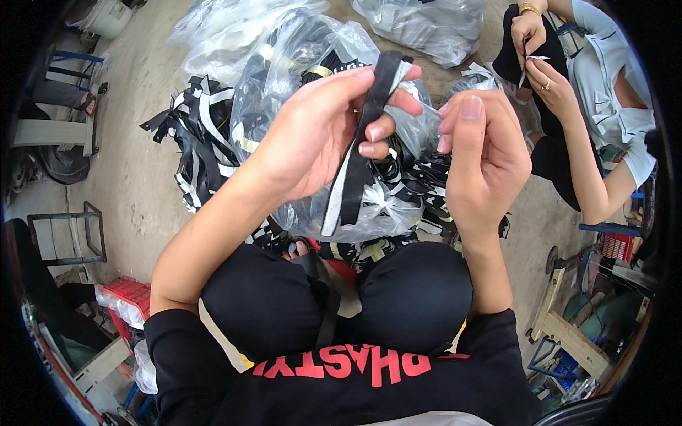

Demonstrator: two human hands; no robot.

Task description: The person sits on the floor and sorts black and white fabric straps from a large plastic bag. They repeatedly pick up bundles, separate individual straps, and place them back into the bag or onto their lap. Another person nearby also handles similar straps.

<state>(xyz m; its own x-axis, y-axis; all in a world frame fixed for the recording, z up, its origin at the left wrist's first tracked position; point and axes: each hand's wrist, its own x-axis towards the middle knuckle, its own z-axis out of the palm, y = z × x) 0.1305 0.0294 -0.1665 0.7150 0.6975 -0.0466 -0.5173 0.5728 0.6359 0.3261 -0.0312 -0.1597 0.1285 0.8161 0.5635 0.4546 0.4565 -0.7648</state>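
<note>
My left hand (312,131) is raised in front of me, its thumb and fingers closed on a black strap with white edging (352,188). The strap's upper end is folded over at the fingertips, and its two tails hang down below the hand. To the right, my right hand (490,153) is held up with its fingers curled in and the thumb pressed on them. Whatever it may hold is hidden. Under both hands lies a clear plastic bag (302,216), with many black and white straps (206,135) in it and heaped beside it.
More clear plastic bags (419,32) lie at the far side. At the right, another person (604,92) works on a small strip with both hands. Red crates (128,298) and metal frames (67,234) stand at the left. A wooden frame (575,341) stands at the lower right.
</note>
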